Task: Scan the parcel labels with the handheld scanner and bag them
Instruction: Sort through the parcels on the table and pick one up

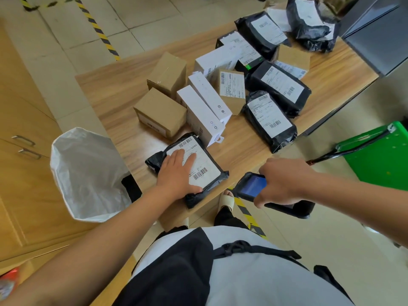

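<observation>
Left hand, fingers straight, pinned the black plastic-wrapped parcel at the wooden table's near edge, evidently steadying its white label; right hand gripped the black handheld scanner just beyond that edge.

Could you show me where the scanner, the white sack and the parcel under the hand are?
scanner [251, 185]: head view, on its lit blue screen.
white sack [88, 173]: head view, on its inner wall.
parcel [206, 165]: head view, on its white label.
</observation>
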